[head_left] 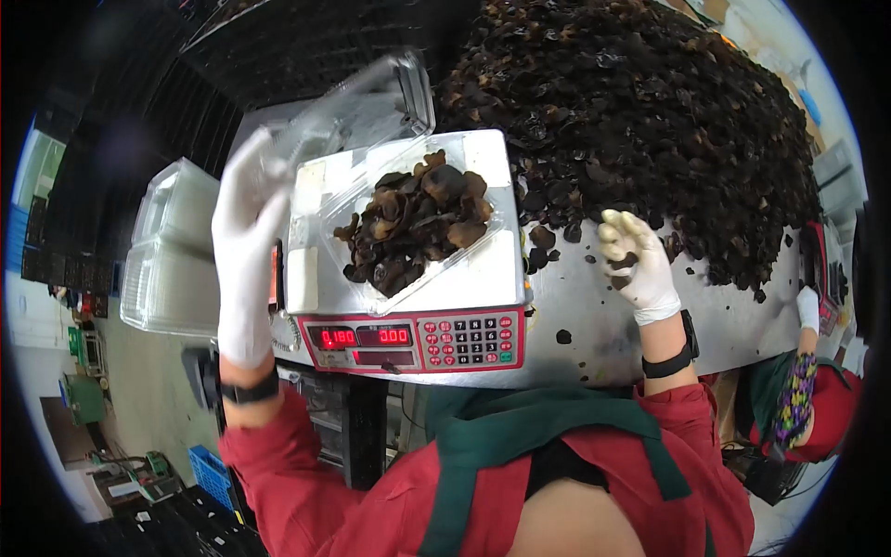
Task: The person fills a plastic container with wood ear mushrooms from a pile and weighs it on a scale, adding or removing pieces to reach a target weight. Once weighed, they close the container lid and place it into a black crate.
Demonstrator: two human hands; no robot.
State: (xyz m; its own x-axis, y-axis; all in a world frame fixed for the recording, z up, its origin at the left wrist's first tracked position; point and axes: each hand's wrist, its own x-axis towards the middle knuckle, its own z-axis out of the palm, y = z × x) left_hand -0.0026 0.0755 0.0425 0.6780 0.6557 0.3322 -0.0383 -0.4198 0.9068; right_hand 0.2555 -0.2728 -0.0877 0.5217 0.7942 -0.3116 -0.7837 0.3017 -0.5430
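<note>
My left hand, in a white glove, is at the near-left edge of a raised clear plastic lid. Fingers and lid are blurred, but the hand appears closed on that edge. Beneath is a clear plastic tray, tilted across the scale's white platform and holding a heap of dark brown wood ear mushrooms. Over the metal table, my gloved right hand has its fingers curled around a small dark wood ear piece.
The red scale displays 0.180 in lit digits. A large pile of wood ears covers the table's far right. Stacked clear containers stand on the left. A co-worker's red sleeve and gloved hand show at right.
</note>
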